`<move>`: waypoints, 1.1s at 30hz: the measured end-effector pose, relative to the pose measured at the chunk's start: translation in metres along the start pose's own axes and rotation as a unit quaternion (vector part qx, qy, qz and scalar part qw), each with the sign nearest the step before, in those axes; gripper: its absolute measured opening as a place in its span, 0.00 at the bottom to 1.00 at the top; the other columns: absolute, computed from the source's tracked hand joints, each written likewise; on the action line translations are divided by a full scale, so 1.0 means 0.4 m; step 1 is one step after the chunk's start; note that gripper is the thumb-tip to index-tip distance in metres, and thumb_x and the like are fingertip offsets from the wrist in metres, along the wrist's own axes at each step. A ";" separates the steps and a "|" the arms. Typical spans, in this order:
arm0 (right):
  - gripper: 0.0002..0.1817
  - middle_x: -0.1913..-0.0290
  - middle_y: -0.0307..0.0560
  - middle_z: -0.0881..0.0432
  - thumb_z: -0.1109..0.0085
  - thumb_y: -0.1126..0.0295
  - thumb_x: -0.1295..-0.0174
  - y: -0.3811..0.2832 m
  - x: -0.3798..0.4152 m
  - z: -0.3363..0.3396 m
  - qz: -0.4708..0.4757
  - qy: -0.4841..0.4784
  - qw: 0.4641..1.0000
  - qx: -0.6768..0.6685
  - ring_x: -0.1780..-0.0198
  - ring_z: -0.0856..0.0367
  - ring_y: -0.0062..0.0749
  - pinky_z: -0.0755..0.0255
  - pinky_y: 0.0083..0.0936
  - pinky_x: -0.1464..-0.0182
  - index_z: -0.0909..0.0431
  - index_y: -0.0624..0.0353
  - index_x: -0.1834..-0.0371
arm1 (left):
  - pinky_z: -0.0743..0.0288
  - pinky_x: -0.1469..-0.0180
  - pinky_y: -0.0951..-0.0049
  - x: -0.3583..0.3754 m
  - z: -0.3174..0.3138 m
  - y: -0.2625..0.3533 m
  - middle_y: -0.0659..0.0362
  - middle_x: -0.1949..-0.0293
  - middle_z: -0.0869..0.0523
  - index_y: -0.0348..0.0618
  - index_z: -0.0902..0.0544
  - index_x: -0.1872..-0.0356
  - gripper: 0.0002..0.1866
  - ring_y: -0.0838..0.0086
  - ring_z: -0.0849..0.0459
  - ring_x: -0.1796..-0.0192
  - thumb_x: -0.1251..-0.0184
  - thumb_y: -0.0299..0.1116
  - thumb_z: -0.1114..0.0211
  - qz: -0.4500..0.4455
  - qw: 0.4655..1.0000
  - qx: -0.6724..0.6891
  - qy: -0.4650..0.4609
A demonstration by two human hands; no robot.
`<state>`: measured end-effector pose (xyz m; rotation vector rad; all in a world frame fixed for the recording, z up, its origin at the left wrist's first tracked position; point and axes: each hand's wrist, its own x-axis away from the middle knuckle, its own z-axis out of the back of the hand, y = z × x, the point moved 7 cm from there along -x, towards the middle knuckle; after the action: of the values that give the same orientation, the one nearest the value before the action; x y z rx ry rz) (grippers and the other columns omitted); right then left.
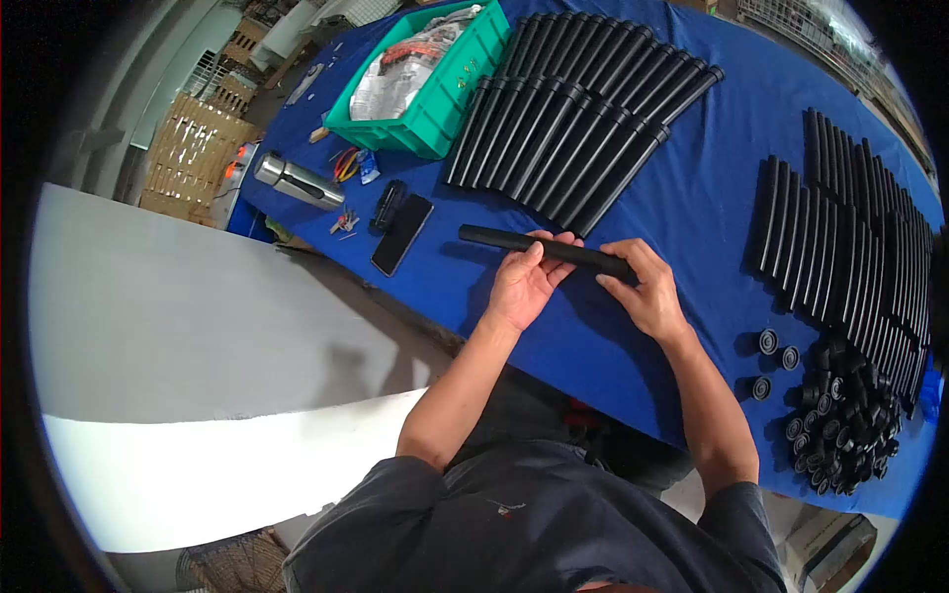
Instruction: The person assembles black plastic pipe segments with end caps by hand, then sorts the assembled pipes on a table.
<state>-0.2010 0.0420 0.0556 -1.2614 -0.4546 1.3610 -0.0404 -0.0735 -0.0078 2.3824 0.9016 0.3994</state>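
Observation:
A black tube [496, 236] is held nearly level above the blue cloth, its left end sticking out free. My left hand [529, 285] supports it from below near the middle, palm up, with the thumb over it. At the tube's right end my right hand [647, 287] grips it between thumb and fingers; whether a cap sits inside that grip is hidden. Just beyond my hands lie rows of black capped tubes [568, 128], side by side in a fan. More thin black tubes [791, 232] lie in rows at the right, above a heap of black round caps [840, 425].
A green crate [435, 124] with crumpled wrapping stands at the back left of the blue-covered table [613, 371]. Left of my hands lie a phone [402, 235], a steel flask [297, 181], a dark small tool [387, 205] and keys [344, 222]. Several loose caps [768, 342] sit beside the heap.

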 end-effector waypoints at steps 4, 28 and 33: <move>0.17 0.61 0.46 0.17 0.29 0.73 0.35 0.035 0.015 -0.027 -0.143 -0.033 0.982 -0.120 0.61 0.15 0.27 0.22 0.28 0.59 0.20 0.65 0.46 | 0.23 0.27 0.50 -0.001 0.004 -0.001 0.45 0.37 0.16 0.44 0.18 0.43 0.13 0.50 0.24 0.27 0.25 0.30 0.34 0.015 0.999 0.010 -0.035; 0.18 0.57 0.45 0.17 0.26 0.74 0.39 0.048 0.003 0.004 -0.098 -0.034 0.994 -0.045 0.56 0.20 0.27 0.25 0.29 0.55 0.19 0.63 0.48 | 0.23 0.27 0.51 0.003 -0.005 -0.022 0.43 0.34 0.19 0.41 0.21 0.40 0.16 0.50 0.24 0.27 0.25 0.30 0.34 0.035 0.999 0.005 -0.036; 0.20 0.56 0.44 0.16 0.26 0.73 0.39 0.082 0.007 -0.016 -0.160 -0.036 0.970 -0.180 0.55 0.17 0.25 0.23 0.25 0.54 0.21 0.64 0.46 | 0.23 0.27 0.51 0.001 0.001 -0.017 0.42 0.36 0.18 0.39 0.20 0.43 0.15 0.49 0.25 0.27 0.29 0.22 0.35 0.034 0.998 0.015 -0.054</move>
<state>-0.2100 0.0332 0.0243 -1.3611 -0.9487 1.0806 -0.0434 -0.0692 -0.0122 2.4418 0.7844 0.2834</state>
